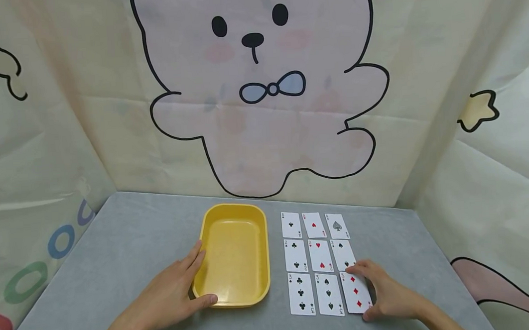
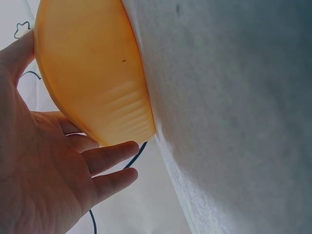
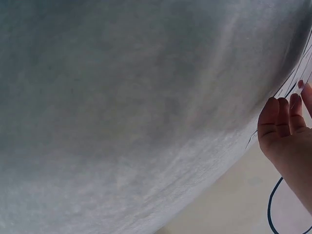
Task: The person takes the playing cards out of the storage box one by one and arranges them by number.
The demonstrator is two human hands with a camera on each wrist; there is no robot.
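A shallow yellow tray [image 1: 236, 304] stands on the grey table, with nothing inside. My left hand [image 1: 174, 294] rests against its near left corner, thumb on the near rim and fingers along the left side. In the left wrist view two fingers of that left hand [image 2: 53, 161] stick out straight past the tray's outer wall [image 2: 92, 63]. My right hand [image 1: 390, 293] holds the three of diamonds [image 1: 355, 295], fingertips at its far edge and thumb at its near corner. That card lies at the near right of a card grid. In the right wrist view the right hand [image 3: 287, 136] is partly cut off, and no card is clearly visible.
Three rows of cards lie right of the tray: aces such as the ace of spades [image 1: 337, 226] at the back, twos such as the two of hearts [image 1: 320, 255] in the middle, threes such as the three of clubs [image 1: 301, 293] in front. A printed cloth [image 1: 263, 150] hangs behind the table.
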